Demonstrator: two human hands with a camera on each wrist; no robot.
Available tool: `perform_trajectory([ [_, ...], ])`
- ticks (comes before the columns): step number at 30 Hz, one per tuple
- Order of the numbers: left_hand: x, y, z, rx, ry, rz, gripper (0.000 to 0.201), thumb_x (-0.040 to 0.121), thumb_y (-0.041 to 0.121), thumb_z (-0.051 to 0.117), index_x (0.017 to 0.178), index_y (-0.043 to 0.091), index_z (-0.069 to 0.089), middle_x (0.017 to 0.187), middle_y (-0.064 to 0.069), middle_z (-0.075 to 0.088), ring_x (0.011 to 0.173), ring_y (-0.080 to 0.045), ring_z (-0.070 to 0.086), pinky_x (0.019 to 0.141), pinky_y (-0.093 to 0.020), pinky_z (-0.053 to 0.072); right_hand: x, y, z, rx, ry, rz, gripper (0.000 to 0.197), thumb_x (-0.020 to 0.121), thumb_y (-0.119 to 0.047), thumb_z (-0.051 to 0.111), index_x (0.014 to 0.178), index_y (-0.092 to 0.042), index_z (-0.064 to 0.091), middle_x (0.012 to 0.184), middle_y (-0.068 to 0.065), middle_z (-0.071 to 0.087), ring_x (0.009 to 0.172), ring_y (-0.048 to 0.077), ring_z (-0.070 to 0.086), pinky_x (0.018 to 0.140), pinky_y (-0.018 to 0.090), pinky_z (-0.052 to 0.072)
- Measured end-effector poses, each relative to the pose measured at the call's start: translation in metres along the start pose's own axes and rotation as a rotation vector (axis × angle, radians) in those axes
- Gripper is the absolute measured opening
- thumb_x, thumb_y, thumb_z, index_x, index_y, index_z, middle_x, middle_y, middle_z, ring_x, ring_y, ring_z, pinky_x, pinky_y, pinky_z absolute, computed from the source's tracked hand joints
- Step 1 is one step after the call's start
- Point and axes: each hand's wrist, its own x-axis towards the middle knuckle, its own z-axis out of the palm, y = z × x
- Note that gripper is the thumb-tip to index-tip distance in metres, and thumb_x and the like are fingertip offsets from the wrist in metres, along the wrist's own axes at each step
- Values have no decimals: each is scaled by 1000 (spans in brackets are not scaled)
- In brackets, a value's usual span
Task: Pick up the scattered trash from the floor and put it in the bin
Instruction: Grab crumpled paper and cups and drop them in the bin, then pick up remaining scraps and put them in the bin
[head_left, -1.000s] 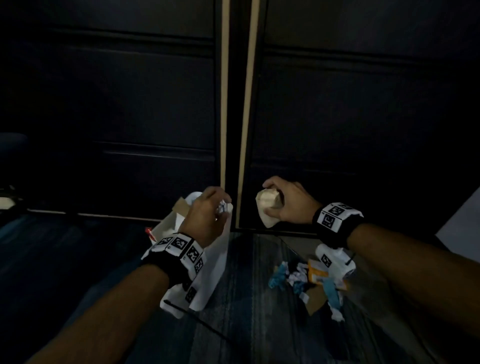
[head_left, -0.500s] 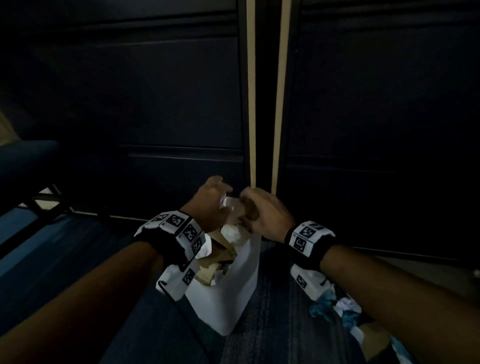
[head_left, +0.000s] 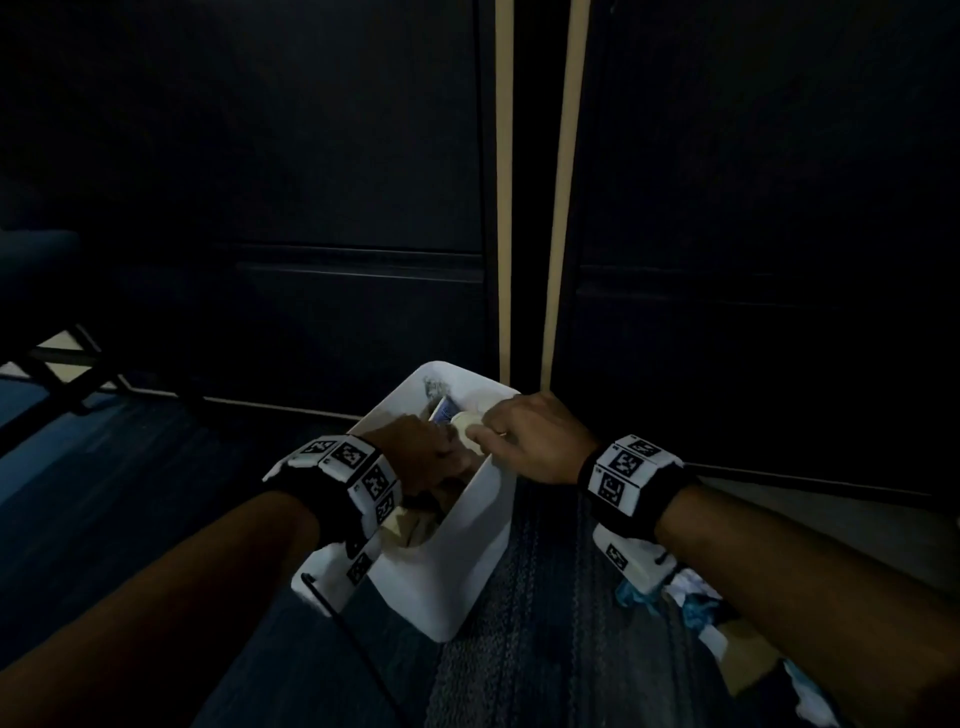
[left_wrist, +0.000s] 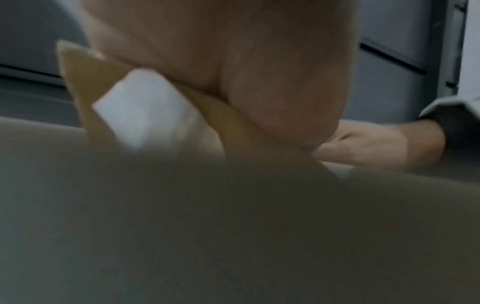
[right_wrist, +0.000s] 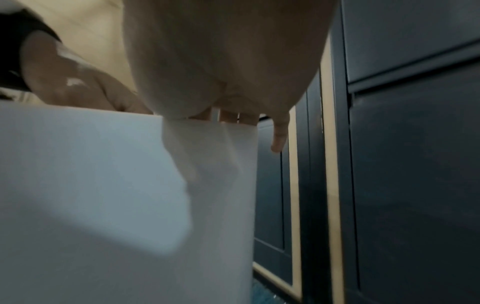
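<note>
A white bin (head_left: 457, 571) stands on the carpet before dark cabinets, full of cardboard and paper. My left hand (head_left: 421, 457) reaches down into its near half and lies on the trash; its fingers are hidden. The left wrist view shows a cardboard piece (left_wrist: 75, 72) with a white label (left_wrist: 140, 109) under that palm. My right hand (head_left: 498, 434) hangs over the bin's right rim, fingertips on a pale paper wad (head_left: 465, 423) beside a blue scrap (head_left: 444, 413). In the right wrist view its fingers (right_wrist: 228, 117) point straight down behind the bin wall (right_wrist: 103, 185).
Loose trash (head_left: 696, 608), blue and white scraps with some cardboard, lies on the floor at the lower right under my right forearm. Dark cabinet doors (head_left: 311, 208) with pale wood edges (head_left: 558, 208) rise just behind the bin. A chair base (head_left: 62, 364) stands at the far left.
My right hand carried the paper wad leftward over the bin and lowered it in, and its fingers now hang straight. The left hand sank from the rim into the bin.
</note>
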Motion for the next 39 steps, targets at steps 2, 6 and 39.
perform_trajectory([
  [2, 2, 3, 3, 20, -15, -7, 40, 101, 32, 43, 128, 5, 56, 89, 2, 57, 101, -21, 59, 82, -23, 42, 0, 1, -1, -54, -57, 4, 75, 91, -65, 13, 72, -23, 72, 79, -4, 71, 82, 13, 63, 87, 40, 42],
  [6, 2, 2, -2, 11, 114, 39, 58, 86, 51, 34, 114, 12, 65, 76, 13, 55, 70, 1, 53, 59, -8, 30, -2, 2, -7, -2, -113, -48, 74, 93, -66, 12, 78, -23, 70, 84, -4, 69, 87, 14, 61, 85, 39, 37],
  [39, 134, 267, 160, -416, -158, 126, 58, 91, 24, 61, 144, 22, 38, 154, -10, 28, 135, -31, 38, 107, -36, 38, -366, 183, 69, 228, -301, 773, 37, 91, -32, 67, 125, -17, 62, 133, 8, 55, 119, 28, 54, 100, 42, 46],
])
